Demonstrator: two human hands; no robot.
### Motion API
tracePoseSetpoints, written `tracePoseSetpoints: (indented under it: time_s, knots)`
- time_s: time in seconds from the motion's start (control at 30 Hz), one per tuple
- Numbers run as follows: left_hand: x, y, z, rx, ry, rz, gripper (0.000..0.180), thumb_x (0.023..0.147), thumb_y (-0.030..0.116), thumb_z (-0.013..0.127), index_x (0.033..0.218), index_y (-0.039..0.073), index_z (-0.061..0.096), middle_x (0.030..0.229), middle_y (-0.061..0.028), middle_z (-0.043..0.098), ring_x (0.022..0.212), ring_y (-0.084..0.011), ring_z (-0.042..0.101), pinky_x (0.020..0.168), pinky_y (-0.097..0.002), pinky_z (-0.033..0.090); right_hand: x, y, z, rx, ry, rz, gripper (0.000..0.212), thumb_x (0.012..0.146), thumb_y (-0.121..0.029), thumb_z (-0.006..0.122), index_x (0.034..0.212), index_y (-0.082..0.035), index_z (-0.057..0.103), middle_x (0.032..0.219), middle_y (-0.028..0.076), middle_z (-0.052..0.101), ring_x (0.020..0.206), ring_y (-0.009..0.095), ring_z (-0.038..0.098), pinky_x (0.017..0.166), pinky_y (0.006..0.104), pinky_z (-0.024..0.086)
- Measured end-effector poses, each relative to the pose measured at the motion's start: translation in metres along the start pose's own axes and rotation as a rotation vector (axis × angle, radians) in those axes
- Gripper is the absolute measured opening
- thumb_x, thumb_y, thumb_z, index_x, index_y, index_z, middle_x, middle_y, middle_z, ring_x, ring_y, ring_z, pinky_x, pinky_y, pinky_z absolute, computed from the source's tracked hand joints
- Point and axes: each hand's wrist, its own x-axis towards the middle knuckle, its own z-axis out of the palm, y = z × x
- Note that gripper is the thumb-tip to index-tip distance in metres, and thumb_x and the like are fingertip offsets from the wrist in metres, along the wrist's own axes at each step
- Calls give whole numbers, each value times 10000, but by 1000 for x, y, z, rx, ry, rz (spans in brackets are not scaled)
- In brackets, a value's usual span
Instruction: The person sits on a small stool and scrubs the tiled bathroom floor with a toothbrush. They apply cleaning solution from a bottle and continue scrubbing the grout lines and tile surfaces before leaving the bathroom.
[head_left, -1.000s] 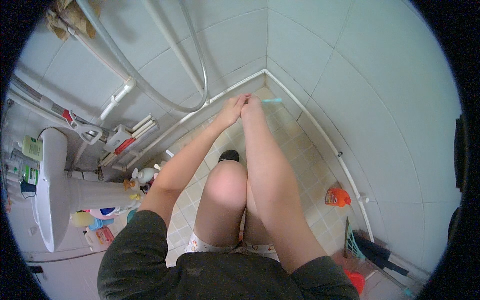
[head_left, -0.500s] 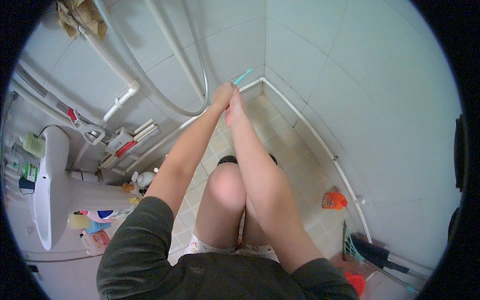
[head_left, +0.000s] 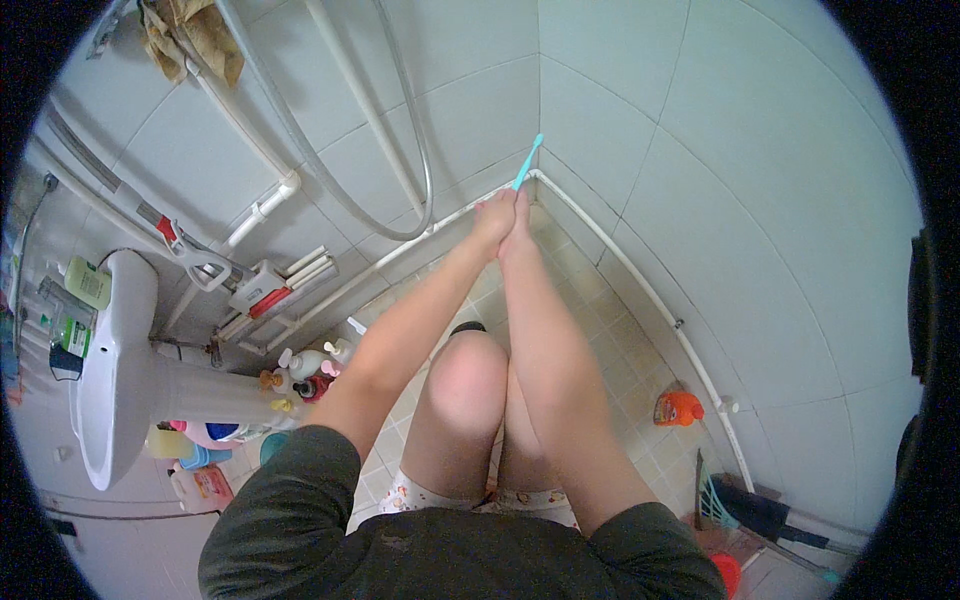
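Note:
A turquoise toothbrush points up and away, its head in front of the tiled wall corner and its lower handle hidden in my hands. My left hand and my right hand are pressed together around the handle at the end of my outstretched arms. Both are closed on it, though the exact hold of each finger is too small to make out. Below the hands are the tiled floor and my bare knees.
On the left stand a white pedestal sink, bottles around its base and a flat mop against the wall. A grey hose hangs ahead. At right are an orange bottle, a white pipe and a dark-headed brush.
My joined hands have shifted a little to the right and nearer in the picture, with the toothbrush between them. The brush now stands steeper and shows more. The whole view has shifted slightly.

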Motion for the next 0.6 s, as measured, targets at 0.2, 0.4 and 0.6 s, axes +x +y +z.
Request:
tracePoseSetpoints:
  time_s: [0.2, 0.4, 0.6]
  knots:
    - [16, 26, 16, 56, -197, -224, 416, 960, 420, 411, 981, 40, 580, 873, -91, 623, 717, -174, 578, 600, -379, 500, 16, -33, -33, -1207, 194, -229, 663, 938, -543, 313, 966, 13, 674, 1012, 229, 660, 968, 362, 630, 840, 467, 483]
    - [49, -62, 5, 46, -431, -349, 320, 962, 341, 445, 783, 100, 557, 757, -77, 659, 611, -175, 651, 509, -316, 535, 41, -64, -63, -1151, 429, -540, 316, 842, -239, 524, 868, 55, 637, 752, 177, 592, 654, 257, 565, 530, 359, 402]
    - [32, -147, -45, 80, -306, -428, 248, 970, 277, 381, 905, 60, 481, 909, -172, 693, 791, -242, 707, 535, -313, 549, 26, -68, -48, -702, 229, -164, 104, 723, 50, 566, 765, -31, 517, 614, 20, 423, 468, 112, 373, 416, 276, 296]
